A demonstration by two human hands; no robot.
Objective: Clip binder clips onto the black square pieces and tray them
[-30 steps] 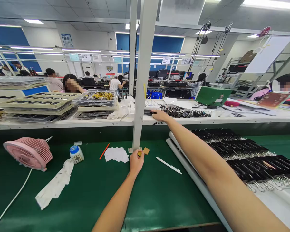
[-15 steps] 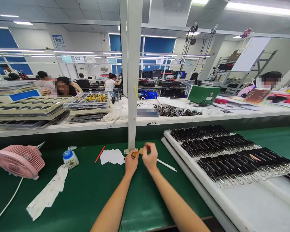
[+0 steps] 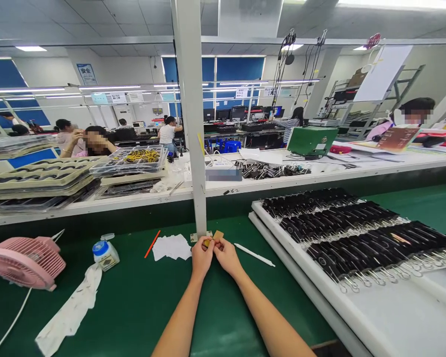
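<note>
My left hand (image 3: 202,257) is closed in a pinch around a small yellow piece (image 3: 207,243), mostly covered by the fingers. Right beside it, my right hand (image 3: 226,255) has its fingers pressed together, their tips meeting the left fingertips. What the right fingers hold, if anything, is hidden. A small tan block (image 3: 218,234) shows just behind the right fingertips. Torn white paper (image 3: 171,247) lies left of the hands, with a thin red stick (image 3: 152,244) past it. On the right, a white pen-like stick (image 3: 254,255) rests on the green table (image 3: 134,307).
A white post (image 3: 193,124) stands directly ahead of the hands. White trays (image 3: 301,270) with rows of black clipped parts (image 3: 357,223) fill the right. At left are a pink fan (image 3: 26,263), a blue-capped bottle (image 3: 106,255) and a white cloth strip (image 3: 72,312). People sit beyond the shelf.
My right hand has come down and left, from a raised pinch to touching my left hand. The left hand keeps its pinch on the yellow piece. The view has shifted slightly.
</note>
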